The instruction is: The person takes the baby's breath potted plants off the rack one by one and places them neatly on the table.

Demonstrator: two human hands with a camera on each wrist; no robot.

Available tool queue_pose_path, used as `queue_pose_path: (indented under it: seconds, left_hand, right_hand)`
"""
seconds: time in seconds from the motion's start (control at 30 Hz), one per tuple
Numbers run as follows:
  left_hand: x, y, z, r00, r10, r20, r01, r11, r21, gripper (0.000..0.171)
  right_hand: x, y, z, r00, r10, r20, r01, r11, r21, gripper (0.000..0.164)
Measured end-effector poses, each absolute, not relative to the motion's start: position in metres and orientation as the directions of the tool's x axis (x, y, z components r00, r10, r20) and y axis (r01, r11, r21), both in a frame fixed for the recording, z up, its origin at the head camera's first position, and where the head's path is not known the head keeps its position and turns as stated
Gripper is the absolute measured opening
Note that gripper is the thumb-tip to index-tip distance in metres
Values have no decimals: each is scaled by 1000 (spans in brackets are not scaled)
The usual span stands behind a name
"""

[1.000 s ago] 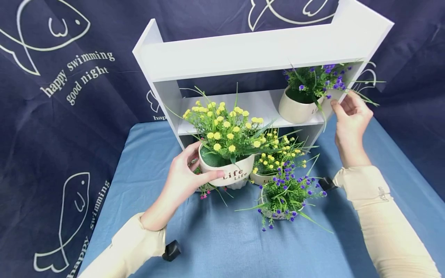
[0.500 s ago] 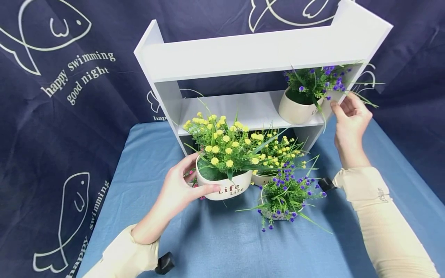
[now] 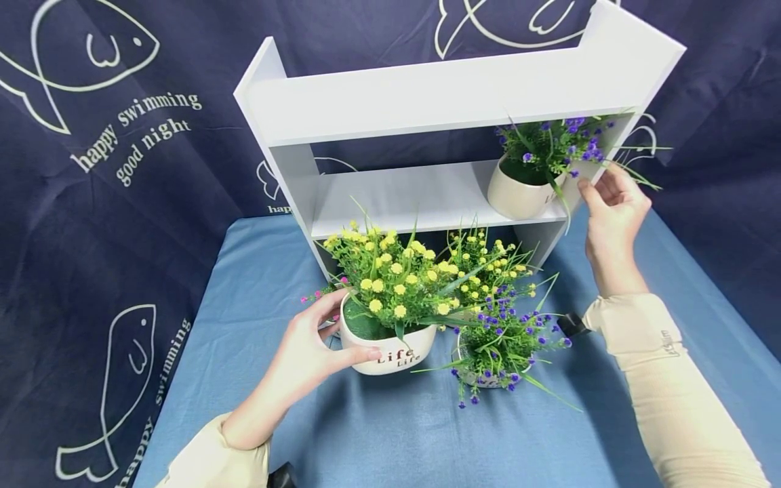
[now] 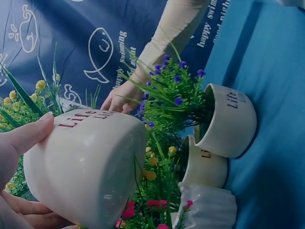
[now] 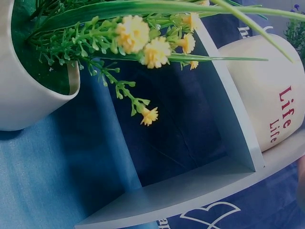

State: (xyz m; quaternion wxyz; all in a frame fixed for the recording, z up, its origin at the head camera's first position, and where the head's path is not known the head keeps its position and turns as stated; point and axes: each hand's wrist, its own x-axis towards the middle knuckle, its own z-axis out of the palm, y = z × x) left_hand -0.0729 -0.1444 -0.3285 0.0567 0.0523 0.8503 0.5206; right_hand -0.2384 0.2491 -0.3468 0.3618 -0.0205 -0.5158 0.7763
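Note:
My left hand [image 3: 305, 352] grips a white oval flowerpot [image 3: 384, 356] of yellow artificial flowers, thumb on its "Life" lettering and fingers round its left end. In the left wrist view the pot's base [image 4: 90, 167] shows, apart from the blue cloth. My right hand [image 3: 615, 213] holds the front edge of the right side panel of a white shelf unit [image 3: 439, 95], thumb on one side and fingers partly hidden behind. On the middle board, close to that hand, stands a pot of purple flowers [image 3: 518, 193].
A second purple-flowered pot [image 3: 488, 378] stands on the blue cloth [image 3: 403, 434], right of the held pot. Behind it are more yellow flowers [image 3: 485, 268] in a pot. Pink flowers [image 3: 310, 298] peek out at left; a ridged white pot [image 4: 209, 210] shows in the left wrist view.
My left hand has brought the yellow-flowered pot down and toward me, away from the middle board. The right hand stays at the shelf's side panel.

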Motion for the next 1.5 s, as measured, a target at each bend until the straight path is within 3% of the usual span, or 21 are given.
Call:
queue_pose_path:
  seconds: [0.63, 1.5]
  left_hand:
    - [-50, -139, -353, -978, 186, -89, 7, 461, 887, 85]
    - [-42, -122, -423, -988, 145, 42, 102, 431, 897, 89]
  right_hand:
    - [-240, 250, -347, -734, 587, 343, -540, -197, -818, 36]
    - [-237, 248, -346, -739, 581, 340, -543, -217, -811, 37]
